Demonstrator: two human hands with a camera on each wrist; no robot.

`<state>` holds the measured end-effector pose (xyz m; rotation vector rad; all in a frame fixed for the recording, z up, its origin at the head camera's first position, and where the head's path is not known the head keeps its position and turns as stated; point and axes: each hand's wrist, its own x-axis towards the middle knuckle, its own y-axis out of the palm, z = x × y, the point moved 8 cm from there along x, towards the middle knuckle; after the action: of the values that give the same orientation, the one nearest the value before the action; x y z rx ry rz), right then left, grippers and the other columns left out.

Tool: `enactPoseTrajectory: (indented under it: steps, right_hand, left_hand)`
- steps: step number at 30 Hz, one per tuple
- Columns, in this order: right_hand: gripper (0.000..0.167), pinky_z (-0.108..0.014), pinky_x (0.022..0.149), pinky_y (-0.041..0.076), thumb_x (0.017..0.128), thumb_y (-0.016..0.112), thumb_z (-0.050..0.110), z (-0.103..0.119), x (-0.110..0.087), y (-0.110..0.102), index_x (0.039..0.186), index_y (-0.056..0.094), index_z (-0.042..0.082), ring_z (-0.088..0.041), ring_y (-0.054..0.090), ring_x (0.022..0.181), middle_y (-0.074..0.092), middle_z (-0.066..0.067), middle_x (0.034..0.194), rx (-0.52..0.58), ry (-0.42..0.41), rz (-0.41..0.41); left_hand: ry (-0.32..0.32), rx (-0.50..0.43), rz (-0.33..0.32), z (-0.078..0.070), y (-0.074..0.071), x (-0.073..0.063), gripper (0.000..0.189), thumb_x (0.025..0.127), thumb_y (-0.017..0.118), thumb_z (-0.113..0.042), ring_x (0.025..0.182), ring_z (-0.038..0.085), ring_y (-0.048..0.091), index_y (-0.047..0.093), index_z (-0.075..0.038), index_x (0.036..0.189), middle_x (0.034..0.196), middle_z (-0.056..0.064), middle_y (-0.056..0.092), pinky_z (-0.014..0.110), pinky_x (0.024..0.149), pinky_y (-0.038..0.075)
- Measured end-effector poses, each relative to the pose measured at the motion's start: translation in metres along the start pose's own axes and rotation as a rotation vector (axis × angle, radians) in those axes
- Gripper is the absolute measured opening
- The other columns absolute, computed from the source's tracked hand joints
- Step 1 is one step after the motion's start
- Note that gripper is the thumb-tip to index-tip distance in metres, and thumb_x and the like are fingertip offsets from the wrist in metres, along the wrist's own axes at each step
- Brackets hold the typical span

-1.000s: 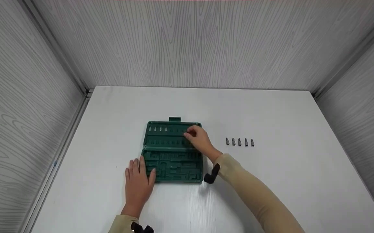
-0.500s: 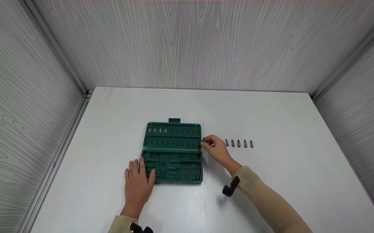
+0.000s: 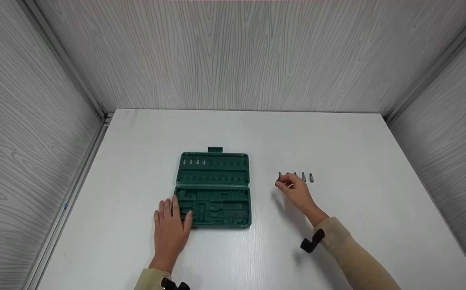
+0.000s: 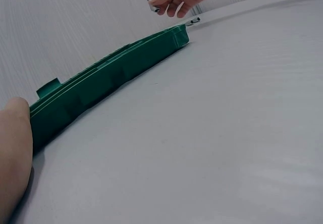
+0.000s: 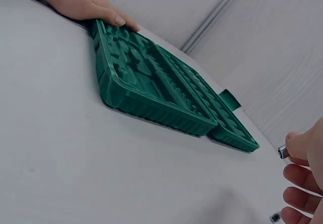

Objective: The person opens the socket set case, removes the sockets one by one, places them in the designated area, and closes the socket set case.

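Observation:
An opened green tool case (image 3: 213,185) lies flat on the table. My left hand (image 3: 170,233) rests on its lower left corner, fingers straight along the side and thumb over the front edge. Away to the right, my right hand (image 3: 297,196) pinches a small metal bit (image 5: 283,152) between thumb and fingertips, its hollow end showing in the right wrist view. In the left wrist view the held bit (image 4: 152,5) hangs above the table. A row of similar dark bits (image 3: 311,177) lies behind the right hand, which partly hides it.
Several light silvery pieces (image 3: 197,162) sit in the top left slots of the case. A latch tab (image 3: 215,149) sticks out from its far edge. The white table (image 3: 337,141) is walled in by grey wood-grain panels (image 3: 233,56).
My right hand has moved right, from over the case's upper right slots to the row of bits, still pinching a bit. The left hand has stayed on the case.

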<state>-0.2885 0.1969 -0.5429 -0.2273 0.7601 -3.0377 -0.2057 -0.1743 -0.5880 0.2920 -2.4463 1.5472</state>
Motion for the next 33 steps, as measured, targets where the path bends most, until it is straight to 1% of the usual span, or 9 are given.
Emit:
enactPoseTrajectory:
  steps: [3,7,14,17,22,25,27,33]
  right_hand:
    - [0.018,-0.033,0.076,0.043,0.087,0.067,0.018,-0.007,-0.003,-0.016,0.096,0.065,0.003,-0.021,0.054,0.086,0.062,-0.006,0.093,-0.007,0.011,-0.019]
    - [0.023,-0.031,0.075,0.042,0.087,0.067,0.021,-0.018,-0.005,-0.036,0.095,0.065,0.001,-0.021,0.053,0.086,0.062,-0.010,0.094,0.003,0.039,-0.051]
    - [0.028,-0.026,0.069,0.042,0.088,0.066,0.026,-0.034,0.002,-0.079,0.098,0.064,0.000,-0.019,0.051,0.087,0.061,-0.012,0.099,-0.034,0.119,-0.126]
    - [0.029,-0.025,0.067,0.041,0.089,0.065,0.026,-0.044,0.006,-0.095,0.100,0.064,0.000,-0.019,0.049,0.088,0.060,-0.013,0.101,-0.069,0.149,-0.136]
    - [0.033,-0.025,0.067,0.040,0.090,0.062,0.028,-0.065,0.009,-0.116,0.103,0.064,-0.002,-0.020,0.047,0.087,0.060,-0.016,0.104,-0.133,0.206,-0.127]
    - [0.035,-0.026,0.067,0.040,0.090,0.061,0.029,-0.076,0.010,-0.124,0.105,0.063,-0.003,-0.020,0.047,0.087,0.059,-0.016,0.105,-0.153,0.251,-0.111]
    - [0.036,-0.028,0.068,0.041,0.091,0.060,0.029,-0.081,0.012,-0.126,0.107,0.062,-0.003,-0.021,0.048,0.087,0.059,-0.016,0.105,-0.167,0.273,-0.085]
    - [0.033,-0.032,0.069,0.043,0.091,0.060,0.026,-0.087,0.020,-0.119,0.105,0.062,-0.004,-0.025,0.052,0.087,0.059,-0.017,0.100,-0.253,0.280,0.005]
  left_hand:
    - [-0.003,-0.003,-0.004,0.001,0.000,0.000,0.072,0.095,0.040,-0.048,0.136,0.038,0.017,0.024,0.000,0.146,0.143,0.026,0.030,0.054,0.108,0.011]
    - [-0.005,-0.005,-0.004,0.003,-0.001,-0.001,0.072,0.095,0.040,-0.049,0.136,0.039,0.017,0.024,0.000,0.146,0.143,0.026,0.030,0.055,0.107,0.011]
    - [-0.007,-0.001,-0.013,0.006,-0.002,-0.001,0.073,0.095,0.041,-0.049,0.136,0.040,0.018,0.023,0.000,0.146,0.143,0.026,0.030,0.055,0.107,0.012]
    - [-0.007,-0.005,-0.011,0.006,-0.001,0.000,0.074,0.095,0.041,-0.050,0.136,0.040,0.017,0.023,0.000,0.146,0.143,0.026,0.031,0.055,0.107,0.013]
    - [-0.015,-0.008,-0.004,0.006,-0.001,0.000,0.074,0.095,0.039,-0.051,0.136,0.039,0.017,0.023,-0.001,0.146,0.143,0.025,0.030,0.055,0.107,0.012]
    - [-0.017,-0.009,0.000,0.006,-0.001,-0.001,0.074,0.095,0.039,-0.051,0.136,0.039,0.017,0.023,-0.001,0.146,0.143,0.025,0.030,0.055,0.107,0.012]
    - [-0.016,-0.011,0.001,0.006,0.000,-0.001,0.073,0.095,0.039,-0.050,0.136,0.040,0.017,0.023,0.000,0.146,0.143,0.026,0.030,0.055,0.107,0.012]
    - [-0.017,-0.018,0.000,0.006,-0.002,0.000,0.073,0.095,0.039,-0.051,0.136,0.039,0.016,0.024,-0.001,0.146,0.143,0.025,0.030,0.055,0.107,0.011]
